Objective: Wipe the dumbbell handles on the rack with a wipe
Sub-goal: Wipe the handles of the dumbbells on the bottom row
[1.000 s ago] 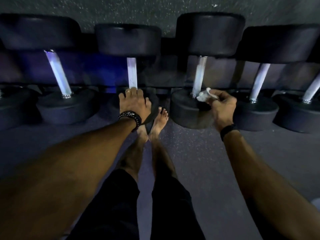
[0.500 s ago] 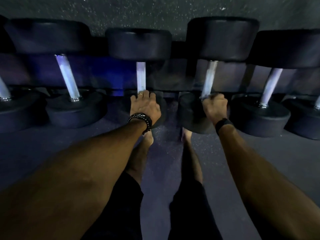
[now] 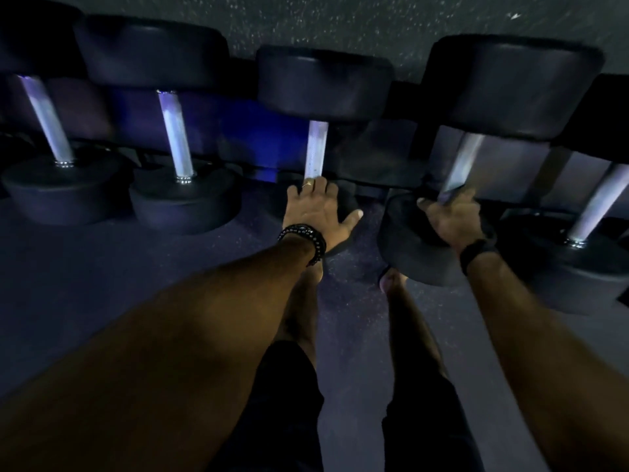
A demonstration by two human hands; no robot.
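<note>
Right hand [image 3: 451, 218] shifted from dumbbell head onto handle [image 3: 459, 165], now wrapped round base; wipe hidden. Left hand [image 3: 315, 212] laid flat on neighbouring dumbbell. Wiping judged begun.

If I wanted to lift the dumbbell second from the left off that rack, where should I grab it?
Probably by the bare metal handle between its two dark heads, coming from above and in front. The handle is slim enough for fingers to curl round, and it sits open toward you; the heads look too broad to grip.
</note>
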